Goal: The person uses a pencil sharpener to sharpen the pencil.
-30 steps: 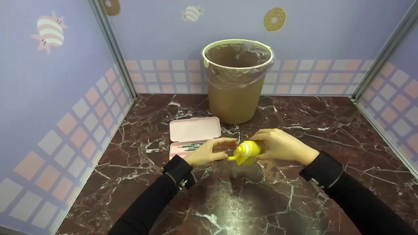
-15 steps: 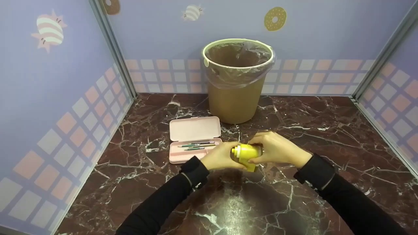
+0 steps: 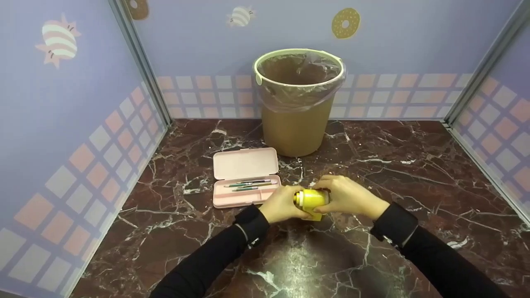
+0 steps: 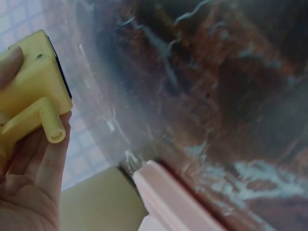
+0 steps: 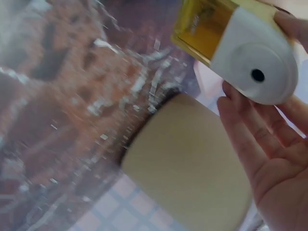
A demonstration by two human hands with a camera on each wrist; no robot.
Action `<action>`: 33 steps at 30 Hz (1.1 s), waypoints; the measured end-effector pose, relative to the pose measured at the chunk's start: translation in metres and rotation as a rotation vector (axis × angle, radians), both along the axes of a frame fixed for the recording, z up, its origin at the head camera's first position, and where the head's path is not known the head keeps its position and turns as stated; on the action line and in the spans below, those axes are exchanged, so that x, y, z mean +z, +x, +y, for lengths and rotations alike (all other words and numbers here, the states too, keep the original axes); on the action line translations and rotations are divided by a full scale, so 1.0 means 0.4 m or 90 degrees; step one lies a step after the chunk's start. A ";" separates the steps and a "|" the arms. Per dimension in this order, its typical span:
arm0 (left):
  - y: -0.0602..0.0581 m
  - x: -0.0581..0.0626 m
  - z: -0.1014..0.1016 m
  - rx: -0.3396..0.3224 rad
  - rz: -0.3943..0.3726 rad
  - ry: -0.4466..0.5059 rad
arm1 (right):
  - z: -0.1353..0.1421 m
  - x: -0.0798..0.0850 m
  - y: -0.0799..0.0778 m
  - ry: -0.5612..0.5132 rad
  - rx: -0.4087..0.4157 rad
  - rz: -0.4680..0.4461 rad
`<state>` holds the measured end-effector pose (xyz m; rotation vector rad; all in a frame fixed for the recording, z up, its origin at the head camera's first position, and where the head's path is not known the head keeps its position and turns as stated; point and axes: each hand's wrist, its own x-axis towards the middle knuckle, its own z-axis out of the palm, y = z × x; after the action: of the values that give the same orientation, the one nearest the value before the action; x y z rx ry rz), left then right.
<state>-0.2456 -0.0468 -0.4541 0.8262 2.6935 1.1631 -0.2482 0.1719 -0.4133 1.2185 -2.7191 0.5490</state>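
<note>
A yellow hand-crank pencil sharpener (image 3: 312,199) is held between both hands above the table. My left hand (image 3: 285,203) grips its crank side; the crank handle (image 4: 52,126) juts out in the left wrist view. My right hand (image 3: 349,196) holds the opposite end, its fingers under the white face (image 5: 257,55) with the dark round pencil hole. Below that face shows a see-through yellow shavings drawer (image 5: 204,29). To the left lies an open pink pencil case (image 3: 246,164) with several pencils (image 3: 248,185) in its tray.
A tan trash bin (image 3: 295,128) lined with a clear bag stands behind the hands, near the back wall. Patterned panels (image 3: 497,124) close in the dark marbled table (image 3: 198,240) at left, back and right. Small specks lie on the table near the bin's foot.
My left hand has come rightward from beside the crank and taken hold of the sharpener. The sharpener has turned, its drawer side lower, and both hands have sunk slightly nearer to the person.
</note>
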 end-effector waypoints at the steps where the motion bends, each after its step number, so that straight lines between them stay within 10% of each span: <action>1: 0.001 -0.005 0.000 0.001 0.004 -0.001 | 0.001 -0.009 0.001 -0.009 -0.002 -0.006; 16: 0.000 -0.064 -0.013 0.032 0.025 -0.017 | 0.060 -0.126 -0.001 -0.132 -0.049 -0.261; 33: -0.002 -0.068 -0.021 0.026 0.023 -0.042 | 0.036 -0.199 -0.010 -0.172 -0.081 -0.329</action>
<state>-0.2464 -0.0553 -0.4811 0.7944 2.7743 1.0705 -0.2523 0.1861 -0.4927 0.9280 -2.9482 1.3233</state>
